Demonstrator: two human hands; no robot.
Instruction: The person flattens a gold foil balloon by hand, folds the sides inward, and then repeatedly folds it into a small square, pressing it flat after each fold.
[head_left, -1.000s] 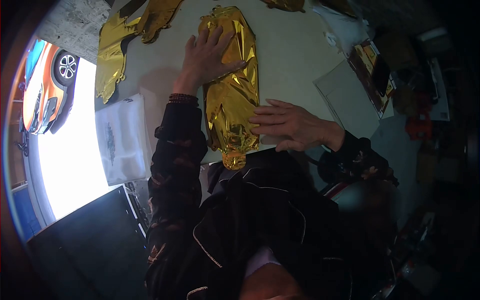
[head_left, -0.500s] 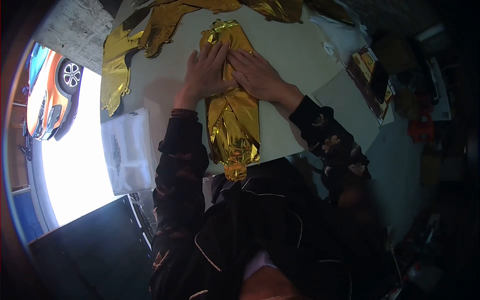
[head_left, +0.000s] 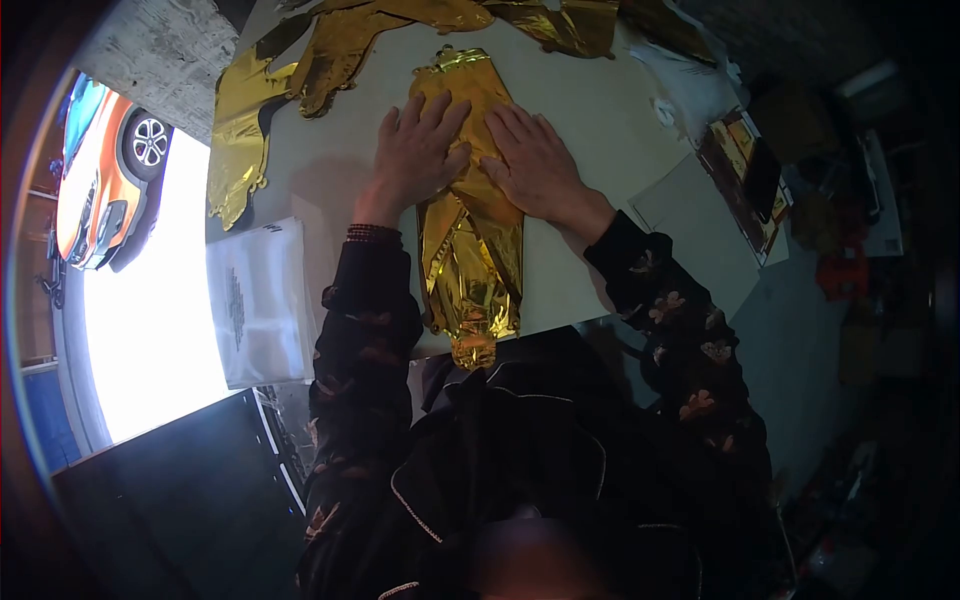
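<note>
A folded gold foil balloon (head_left: 470,245) lies flat on the pale table (head_left: 565,285), lengthwise toward my body. Its lower end hangs over the near edge. My left hand (head_left: 420,150) rests flat on the upper left part of the foil, fingers stretched out and pointing away from me. Opposite it, my right hand (head_left: 540,165) lies on the foil's right edge, palm down with fingers extended. A strip of gold foil shows between the two hands. Neither hand grips anything. The foil under my palms is hidden.
More flat gold foil balloons (head_left: 340,45) lie along the table's far side and at the left. A clear plastic bag (head_left: 258,300) sits at the left edge. At the right are a white plastic bag (head_left: 680,90) and a dark phone (head_left: 762,178) on a printed box.
My hands have moved apart: the right one slid to the right, away from the left, uncovering the middle of the foil. The view has shifted slightly.
</note>
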